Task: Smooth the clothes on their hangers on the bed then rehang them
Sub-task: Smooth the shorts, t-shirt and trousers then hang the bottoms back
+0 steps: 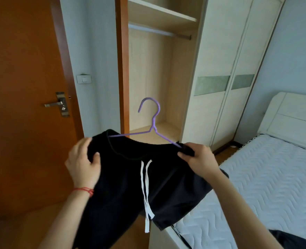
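Black shorts (pixel 127 186) with a white drawstring (pixel 145 186) hang on a purple wire hanger (pixel 153 123), held in the air in front of the open wardrobe. My left hand (pixel 83 164) grips the waistband at the hanger's left end. My right hand (pixel 197 159) pinches the waistband and the hanger's right end. The hook points up and to the left, well below the wardrobe rail (pixel 159 32), which is bare. The bed (pixel 267 177) lies to the right, partly under the shorts' right leg.
An orange door (pixel 22 87) with a metal handle stands on the left. The wardrobe's sliding doors (pixel 226 69) are closed on the right. Another dark garment (pixel 290 239) lies on the bed at the bottom right corner. A shelf (pixel 159 15) sits above the rail.
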`<state>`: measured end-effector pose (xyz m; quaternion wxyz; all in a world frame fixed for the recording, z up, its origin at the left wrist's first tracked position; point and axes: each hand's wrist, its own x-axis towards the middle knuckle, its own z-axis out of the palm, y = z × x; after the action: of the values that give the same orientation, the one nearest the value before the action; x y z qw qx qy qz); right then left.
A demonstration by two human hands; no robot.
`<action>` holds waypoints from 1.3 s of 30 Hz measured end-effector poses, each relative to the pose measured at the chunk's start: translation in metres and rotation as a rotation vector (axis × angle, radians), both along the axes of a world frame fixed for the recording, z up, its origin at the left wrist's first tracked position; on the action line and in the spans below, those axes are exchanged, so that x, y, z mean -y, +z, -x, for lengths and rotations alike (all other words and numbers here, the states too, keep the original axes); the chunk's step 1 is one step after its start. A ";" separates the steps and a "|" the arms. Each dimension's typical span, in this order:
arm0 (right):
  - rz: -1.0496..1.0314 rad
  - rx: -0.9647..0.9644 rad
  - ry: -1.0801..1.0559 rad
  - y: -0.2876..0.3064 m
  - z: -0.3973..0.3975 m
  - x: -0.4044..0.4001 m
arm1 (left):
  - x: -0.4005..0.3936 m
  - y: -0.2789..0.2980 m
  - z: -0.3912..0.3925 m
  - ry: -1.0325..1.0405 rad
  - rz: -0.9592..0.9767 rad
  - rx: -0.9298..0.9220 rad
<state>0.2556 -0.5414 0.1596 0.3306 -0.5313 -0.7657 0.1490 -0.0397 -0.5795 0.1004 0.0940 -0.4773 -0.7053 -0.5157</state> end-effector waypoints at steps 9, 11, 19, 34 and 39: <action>-0.087 -0.275 0.121 0.036 -0.024 -0.002 | -0.053 0.067 0.036 -0.162 0.027 -0.340; -0.060 -0.304 0.091 0.028 -0.026 -0.007 | -0.060 0.066 0.032 -0.184 0.015 -0.414; 0.083 -0.344 -0.052 -0.038 -0.042 -0.010 | -0.084 0.028 -0.004 -0.342 0.011 -0.549; 0.255 -0.271 -0.458 -0.117 -0.212 -0.052 | -0.227 -0.068 -0.204 -0.802 0.289 -0.419; 0.328 -0.236 -0.602 -0.150 -0.302 -0.122 | -0.305 -0.104 -0.297 -0.883 0.392 -0.405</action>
<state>0.5580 -0.4189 0.0096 0.3562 -0.7580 -0.4974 0.2261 0.2573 -0.2741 -0.0036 -0.0890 -0.8279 -0.4880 -0.2617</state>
